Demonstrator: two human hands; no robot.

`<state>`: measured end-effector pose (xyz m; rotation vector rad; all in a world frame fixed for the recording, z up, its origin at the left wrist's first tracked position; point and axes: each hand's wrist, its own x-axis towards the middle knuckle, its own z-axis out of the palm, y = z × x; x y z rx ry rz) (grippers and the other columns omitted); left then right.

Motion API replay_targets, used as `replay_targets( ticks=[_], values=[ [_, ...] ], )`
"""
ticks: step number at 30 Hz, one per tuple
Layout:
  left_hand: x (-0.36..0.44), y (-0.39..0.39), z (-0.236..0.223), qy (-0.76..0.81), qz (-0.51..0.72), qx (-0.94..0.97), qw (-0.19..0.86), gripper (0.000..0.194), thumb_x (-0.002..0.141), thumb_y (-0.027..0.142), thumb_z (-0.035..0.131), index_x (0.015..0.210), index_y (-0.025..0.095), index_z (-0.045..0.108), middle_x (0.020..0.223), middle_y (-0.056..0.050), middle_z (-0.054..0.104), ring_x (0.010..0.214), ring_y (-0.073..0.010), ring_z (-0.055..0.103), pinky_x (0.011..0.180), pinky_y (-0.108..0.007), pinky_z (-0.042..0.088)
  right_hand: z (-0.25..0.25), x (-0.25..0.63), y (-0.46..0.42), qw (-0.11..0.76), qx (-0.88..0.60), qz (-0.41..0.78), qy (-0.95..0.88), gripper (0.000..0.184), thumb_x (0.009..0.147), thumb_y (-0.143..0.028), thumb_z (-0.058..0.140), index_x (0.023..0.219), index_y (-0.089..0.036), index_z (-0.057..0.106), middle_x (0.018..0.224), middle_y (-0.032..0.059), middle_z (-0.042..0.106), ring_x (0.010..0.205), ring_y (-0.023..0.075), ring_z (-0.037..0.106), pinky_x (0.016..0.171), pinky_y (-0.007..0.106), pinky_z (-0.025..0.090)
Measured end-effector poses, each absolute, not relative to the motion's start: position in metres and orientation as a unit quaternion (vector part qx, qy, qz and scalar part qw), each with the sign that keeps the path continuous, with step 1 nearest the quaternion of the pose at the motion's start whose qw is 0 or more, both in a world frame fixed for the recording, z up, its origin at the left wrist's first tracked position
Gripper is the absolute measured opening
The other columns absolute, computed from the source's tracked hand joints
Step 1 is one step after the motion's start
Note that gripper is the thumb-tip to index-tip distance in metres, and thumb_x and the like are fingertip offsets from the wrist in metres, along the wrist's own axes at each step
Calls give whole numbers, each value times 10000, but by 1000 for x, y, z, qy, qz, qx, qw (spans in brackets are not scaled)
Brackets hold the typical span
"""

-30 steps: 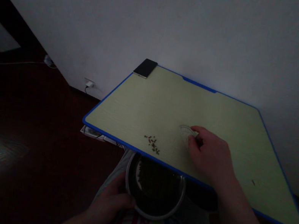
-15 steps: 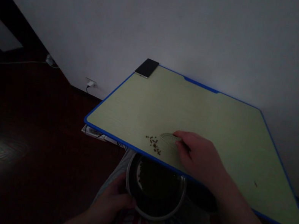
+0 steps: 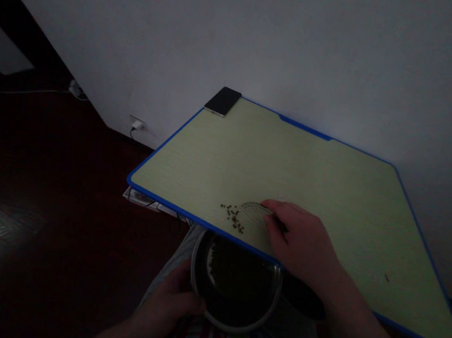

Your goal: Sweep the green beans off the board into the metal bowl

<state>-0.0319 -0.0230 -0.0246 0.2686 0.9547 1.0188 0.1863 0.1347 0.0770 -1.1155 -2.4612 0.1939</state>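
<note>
Table (image 3: 338, 177), green top, blue edge. Steel bowl (image 3: 234, 287) sits under its near edge, left hand (image 3: 167, 304) clamped on the rim. Right hand (image 3: 303, 241) pinches a clear semicircular scraper (image 3: 254, 211) just beside the scattered seeds (image 3: 232, 217) — best kept flat, swept slowly toward the bowl.

Tabletop (image 3: 318, 168) mostly free; phone (image 3: 222, 101) seemingly at far corner

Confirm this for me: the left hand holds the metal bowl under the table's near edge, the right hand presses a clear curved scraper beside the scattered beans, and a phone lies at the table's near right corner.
One detail is wrong. The phone lies at the far left corner of the table, as the head view shows. The rest stands: left hand on the metal bowl, right hand on the clear scraper beside the beans.
</note>
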Motion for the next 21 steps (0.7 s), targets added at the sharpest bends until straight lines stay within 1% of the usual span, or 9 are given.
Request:
replay_targets(
  ticks=[5,10,13,15,17,21],
  values=[
    [-32,-22,-27,432,468,126,760,668,597,104,831,1243,277,814,1161,-57,902,1107,-387,792,988,-485,573,76,187,132,224,-419,64,-878,340,1002,-174,509,1168,-133,802,1043,135,861,912,248,829,825,358,654],
    [-31,-22,-27,448,463,127,754,637,597,100,828,1211,271,814,1167,-62,895,1157,-404,772,1020,-499,561,75,180,130,221,-416,82,-878,346,1002,-183,508,1168,-136,808,1055,139,863,933,260,829,845,379,661],
    [-32,-23,-28,456,463,125,750,652,588,102,833,1219,266,802,1178,-75,889,1210,-420,750,1068,-522,544,73,177,130,223,-441,72,-866,355,998,-193,517,1188,-126,809,1069,155,860,931,275,829,846,398,661],
    [-31,-24,-29,443,468,128,754,667,598,105,832,1244,264,793,1197,-82,885,1208,-424,755,1071,-533,547,72,176,131,225,-457,69,-858,358,991,-193,523,1200,-124,806,1079,160,859,933,280,828,847,405,658],
    [-31,-24,-30,436,473,129,755,678,607,103,824,1265,264,785,1200,-83,887,1180,-426,770,1058,-545,557,72,173,131,220,-462,72,-856,353,986,-192,531,1205,-132,802,1080,155,859,927,277,825,846,404,653],
    [-29,-24,-30,425,473,130,761,634,620,99,814,1234,260,795,1205,-84,892,1186,-431,778,1071,-564,564,71,160,133,212,-464,58,-858,339,990,-183,532,1208,-164,792,1096,135,859,916,259,813,842,385,633]
  ],
)
